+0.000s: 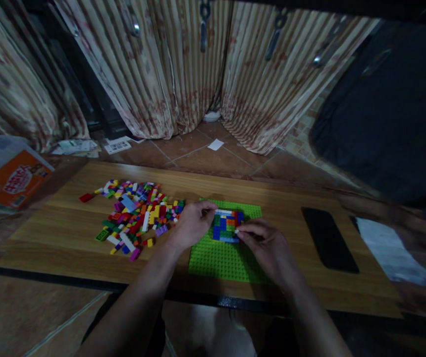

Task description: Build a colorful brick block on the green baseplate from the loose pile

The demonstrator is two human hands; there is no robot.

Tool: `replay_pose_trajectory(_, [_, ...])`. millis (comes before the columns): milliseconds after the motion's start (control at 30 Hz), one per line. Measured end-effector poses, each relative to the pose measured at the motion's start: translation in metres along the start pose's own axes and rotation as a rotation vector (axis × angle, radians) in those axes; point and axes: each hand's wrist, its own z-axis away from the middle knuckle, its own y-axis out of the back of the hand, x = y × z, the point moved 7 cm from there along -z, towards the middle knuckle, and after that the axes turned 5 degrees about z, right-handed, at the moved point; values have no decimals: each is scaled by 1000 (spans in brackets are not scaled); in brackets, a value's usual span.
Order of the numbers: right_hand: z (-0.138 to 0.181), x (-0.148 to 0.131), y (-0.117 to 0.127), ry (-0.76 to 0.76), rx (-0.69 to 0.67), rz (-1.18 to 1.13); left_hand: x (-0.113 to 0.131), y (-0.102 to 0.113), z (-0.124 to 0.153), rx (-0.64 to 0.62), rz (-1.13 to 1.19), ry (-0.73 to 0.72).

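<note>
A green studded baseplate [220, 260] lies on the wooden table [68, 233] in front of me. A patch of coloured bricks [226, 225] in blue, orange, green and white is built on its far half. My left hand [192, 223] rests curled against the left edge of that patch, fingers bent onto it. My right hand [267, 245] sits at the patch's right lower corner, fingertips pinched on a small pale brick [237, 231]. A heap of loose bricks [136, 215] in many colours spreads to the left of the plate.
A black phone [329, 239] lies flat to the right of the plate, with a white paper [391, 250] beyond it. An orange box [10, 181] sits at the far left. Striped curtains [183, 64] hang behind the table over a tiled floor.
</note>
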Motion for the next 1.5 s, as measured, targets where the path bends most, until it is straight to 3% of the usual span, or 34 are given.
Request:
replay_pose_trajectory(500, [-1, -6, -5, 56, 0, 206, 6, -1, 0, -30, -86, 0])
replay_pose_trajectory(900, [0, -23, -12, 215, -13, 383, 5, -2, 2, -53, -199, 37])
replay_pose_trajectory(1000, [-2, -19, -10, 149, 9, 307, 6, -2, 2, -53, -211, 22])
replay_pose_trajectory(1233, [-5, 3, -6, -168, 75, 109, 4, -3, 1, -52, -217, 8])
replay_pose_trajectory(1500, [-7, 24, -11, -367, 27, -89, 4, -3, 2, -53, -141, 19])
